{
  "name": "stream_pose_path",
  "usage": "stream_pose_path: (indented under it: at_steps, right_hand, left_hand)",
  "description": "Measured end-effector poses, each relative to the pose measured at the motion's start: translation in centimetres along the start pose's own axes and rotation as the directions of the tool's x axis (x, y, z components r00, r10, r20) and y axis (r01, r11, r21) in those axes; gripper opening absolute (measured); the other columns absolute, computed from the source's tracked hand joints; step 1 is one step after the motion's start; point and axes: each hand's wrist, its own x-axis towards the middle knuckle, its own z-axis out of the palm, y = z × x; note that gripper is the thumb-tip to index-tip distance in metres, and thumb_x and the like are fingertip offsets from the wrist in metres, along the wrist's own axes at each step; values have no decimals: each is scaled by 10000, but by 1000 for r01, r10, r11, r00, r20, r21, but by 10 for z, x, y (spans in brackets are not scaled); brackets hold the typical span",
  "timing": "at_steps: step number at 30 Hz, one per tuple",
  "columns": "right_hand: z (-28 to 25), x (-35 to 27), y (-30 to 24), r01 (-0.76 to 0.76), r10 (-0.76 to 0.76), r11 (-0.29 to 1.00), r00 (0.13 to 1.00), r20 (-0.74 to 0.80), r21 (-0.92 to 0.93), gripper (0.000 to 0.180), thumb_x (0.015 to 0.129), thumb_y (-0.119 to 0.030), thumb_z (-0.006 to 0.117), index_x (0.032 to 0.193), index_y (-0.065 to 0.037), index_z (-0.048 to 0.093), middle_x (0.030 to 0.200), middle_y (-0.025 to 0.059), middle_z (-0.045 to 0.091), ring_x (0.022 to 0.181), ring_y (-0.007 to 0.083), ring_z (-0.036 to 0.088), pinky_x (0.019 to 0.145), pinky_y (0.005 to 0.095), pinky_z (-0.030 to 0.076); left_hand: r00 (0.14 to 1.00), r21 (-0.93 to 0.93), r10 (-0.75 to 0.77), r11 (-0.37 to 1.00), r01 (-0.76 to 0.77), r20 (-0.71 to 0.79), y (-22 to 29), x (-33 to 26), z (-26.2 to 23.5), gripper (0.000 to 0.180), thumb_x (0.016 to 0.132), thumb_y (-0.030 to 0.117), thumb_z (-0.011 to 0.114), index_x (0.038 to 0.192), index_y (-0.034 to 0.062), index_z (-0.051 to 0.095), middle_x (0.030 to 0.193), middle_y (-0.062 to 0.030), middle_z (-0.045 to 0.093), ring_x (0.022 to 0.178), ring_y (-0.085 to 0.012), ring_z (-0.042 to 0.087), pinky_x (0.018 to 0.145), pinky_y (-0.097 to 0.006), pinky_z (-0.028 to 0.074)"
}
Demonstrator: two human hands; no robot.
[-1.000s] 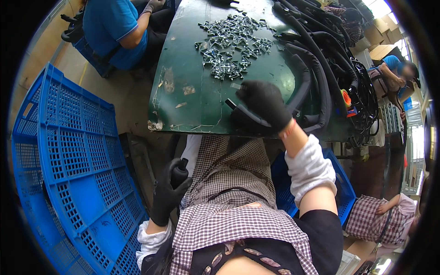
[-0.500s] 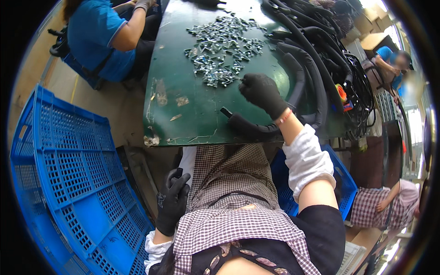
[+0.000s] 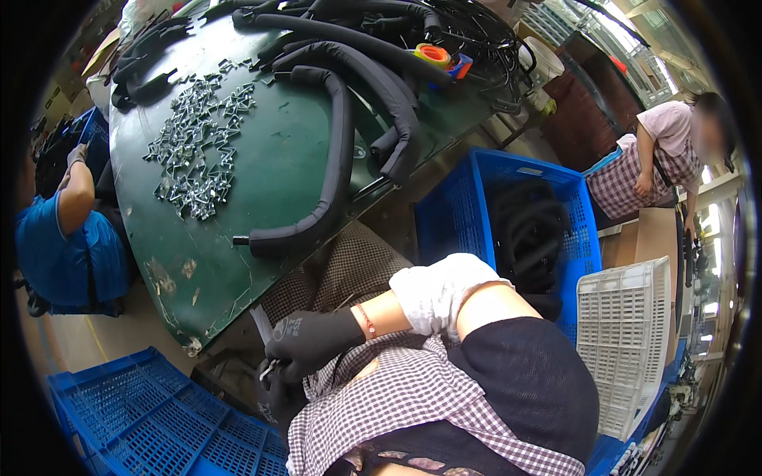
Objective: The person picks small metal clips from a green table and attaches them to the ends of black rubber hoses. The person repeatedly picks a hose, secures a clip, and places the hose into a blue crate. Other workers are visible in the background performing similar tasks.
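My right hand [image 3: 313, 341], in a black glove, is down at my lap beside the table's near edge. Its fingers are closed, and a small silvery metal piece [image 3: 271, 368] shows at its fingertips. Directly below it, almost touching, is my left hand [image 3: 278, 401], also black-gloved and with curled fingers; what it grips is hidden behind the right hand. On the green table [image 3: 270, 143] lies a spread pile of small silvery metal clips [image 3: 198, 143]. A bent black foam-covered tube [image 3: 337, 159] rests nearest to me, its end pointing left.
More black tubes [image 3: 349, 40] heap at the table's back, near an orange tape roll [image 3: 432, 54]. At right stand a blue crate [image 3: 484, 206] holding dark parts and a white crate [image 3: 623, 333]. Another blue crate [image 3: 167, 420] is lower left. Co-workers sit left and stand right.
My right hand has left the clip pile's edge and come down to my left hand at the lap. The view has swung right, bringing the blue and white crates further in.
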Motion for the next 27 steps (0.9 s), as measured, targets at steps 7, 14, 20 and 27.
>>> stream_pose_path:
  at_steps: [7,14,20,27]
  right_hand:
    - [3,-14,7,-111,106,986,993,51,126,519,818,-470,709,946,33,688,810,224,674,782,360,667,706,428,508]
    - [3,-8,5,-169,119,940,977,178,298,432,811,-356,759,1008,23,695,809,206,689,702,286,681,662,359,504]
    - [-1,-11,14,-92,62,942,993,103,322,413,841,-365,737,932,36,697,701,163,665,590,205,627,579,341,484]
    - [-34,15,20,-129,68,943,978,200,307,385,822,-302,779,887,63,675,685,109,661,603,106,573,598,292,484]
  left_hand:
    - [971,-4,22,1000,-23,-238,9,-13,7,217,855,108,665,1049,18,697,1166,-189,620,1018,-317,641,867,-403,518]
    - [984,161,28,987,0,-174,35,-3,-6,297,748,137,716,1044,117,722,1115,-160,647,901,-301,672,771,-388,546]
    - [986,74,5,997,8,-167,32,1,1,310,765,183,749,1065,113,708,1092,-142,643,851,-268,672,735,-365,548]
    - [971,-137,-182,977,161,-154,24,-5,-1,572,772,208,791,1239,-8,543,1088,-212,636,924,-339,674,822,-389,541]
